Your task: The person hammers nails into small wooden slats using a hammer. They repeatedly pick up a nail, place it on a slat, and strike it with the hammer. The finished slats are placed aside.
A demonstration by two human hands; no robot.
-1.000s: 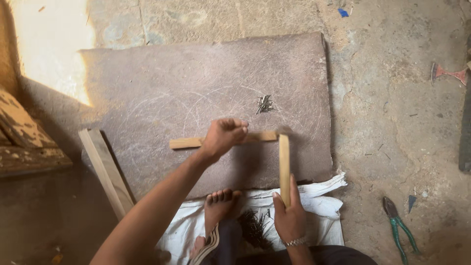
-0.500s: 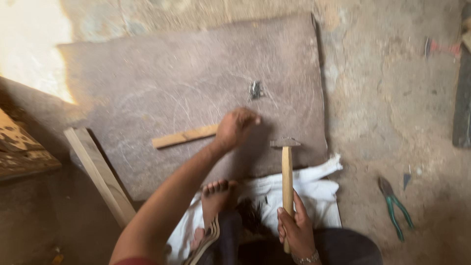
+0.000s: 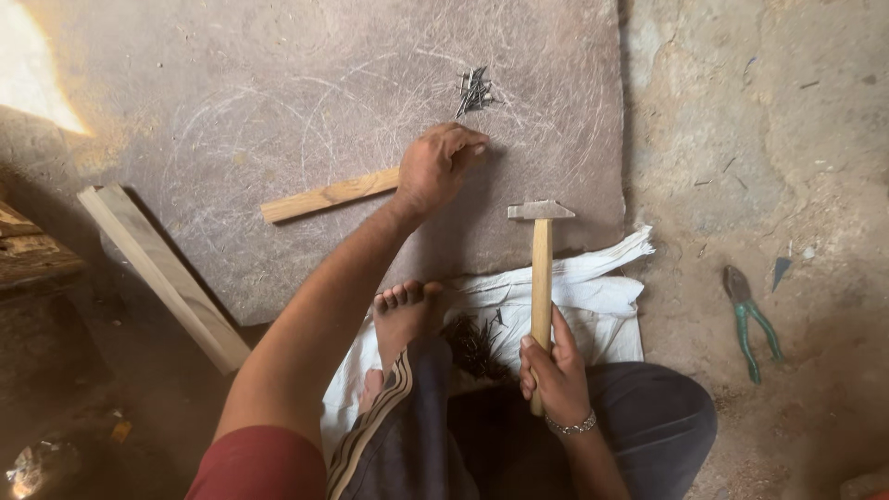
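Pressing a wooden strip flat, the left hand is steadying while the right hand is gripping a poised hammer, no nail yet visibly set.

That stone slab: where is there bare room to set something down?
The stone slab is bare left of the nails, above the wooden strip. It is crowded near the left hand, hammer and right hand.

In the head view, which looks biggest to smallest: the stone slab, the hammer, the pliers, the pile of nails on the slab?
1. Slab
2. Hammer, held nearer the camera, which may flatter it
3. Pliers
4. Nails
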